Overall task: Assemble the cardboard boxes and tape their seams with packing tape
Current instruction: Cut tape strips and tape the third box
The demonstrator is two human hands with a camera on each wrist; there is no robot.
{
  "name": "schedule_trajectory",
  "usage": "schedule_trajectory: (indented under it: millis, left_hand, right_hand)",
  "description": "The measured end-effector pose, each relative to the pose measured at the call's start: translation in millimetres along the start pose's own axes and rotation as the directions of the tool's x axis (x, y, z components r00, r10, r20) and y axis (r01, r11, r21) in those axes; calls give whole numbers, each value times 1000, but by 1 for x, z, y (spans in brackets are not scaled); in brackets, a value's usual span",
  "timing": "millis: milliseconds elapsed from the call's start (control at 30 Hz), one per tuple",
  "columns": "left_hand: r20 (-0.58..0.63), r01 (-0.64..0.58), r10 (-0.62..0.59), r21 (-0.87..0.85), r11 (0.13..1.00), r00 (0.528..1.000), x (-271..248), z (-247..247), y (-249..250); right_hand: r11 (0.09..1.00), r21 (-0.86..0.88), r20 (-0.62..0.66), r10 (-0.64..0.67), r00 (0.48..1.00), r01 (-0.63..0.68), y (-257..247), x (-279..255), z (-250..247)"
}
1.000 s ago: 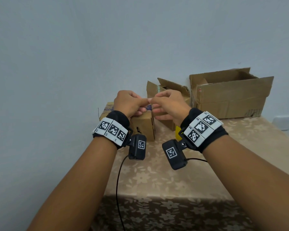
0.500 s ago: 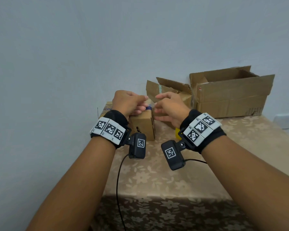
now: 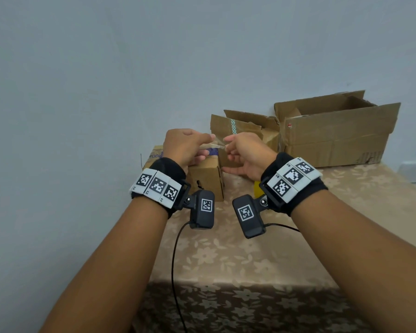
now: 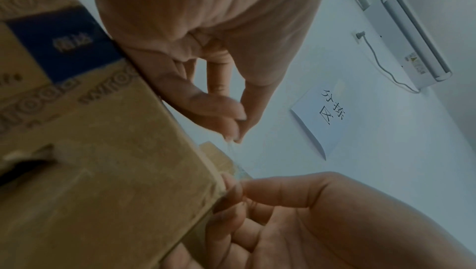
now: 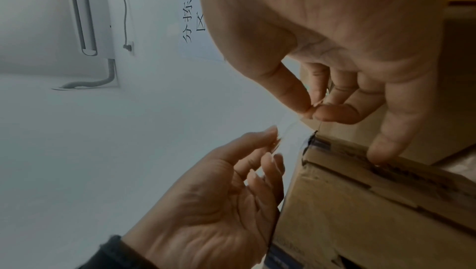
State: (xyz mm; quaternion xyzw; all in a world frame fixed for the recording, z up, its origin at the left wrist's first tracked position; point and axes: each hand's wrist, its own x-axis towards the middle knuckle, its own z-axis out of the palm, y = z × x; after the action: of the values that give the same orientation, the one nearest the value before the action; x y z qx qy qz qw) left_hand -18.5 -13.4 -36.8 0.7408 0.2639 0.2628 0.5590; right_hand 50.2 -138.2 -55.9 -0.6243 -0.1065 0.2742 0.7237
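Note:
A small closed cardboard box (image 3: 208, 180) stands at the table's back left, with blue tape along its top. Just above it, both hands hold a short strip of clear tape (image 3: 217, 143) stretched between them. My left hand (image 3: 210, 138) pinches the strip's left end. My right hand (image 3: 227, 140) pinches its right end between thumb and forefinger. The right wrist view shows that pinch (image 5: 312, 110), the clear tape (image 5: 289, 124), the box (image 5: 373, 212) below, and my little finger on the box's top edge. In the left wrist view my left hand (image 4: 235, 130) pinches beside the box (image 4: 103, 171).
A medium open box (image 3: 246, 131) and a large open box (image 3: 334, 140) stand behind, against the wall. A yellow object (image 3: 257, 189) shows under my right wrist. The floral tablecloth (image 3: 250, 255) runs to the front edge. A bare wall closes the left side.
My hands were touching together over the small box; they have drawn a little apart, and the clear tape strip now spans the gap between them.

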Motion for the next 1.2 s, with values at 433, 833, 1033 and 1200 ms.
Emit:
schedule_trajectory:
  millis: [433,833,1033,1200]
  left_hand:
    - [27,-18,18,17,1000,999,3,-7,-5]
    - [-18,-49,49,-5,999,999,6,-7,-11]
    - [-21,-67,69,55,996,997,9,-6,-15]
    - [-27,-86,90,125,988,996,10,-4,-18]
  right_hand:
    - [999,-38,26,23,999,-22,8,9,0]
    - [998,-28,11,52,999,-51,14,16,5]
    - [998,-57,-13,22,1000,-23,21,24,6]
    - [996,-87,12,-17,1000,18,29,27,9]
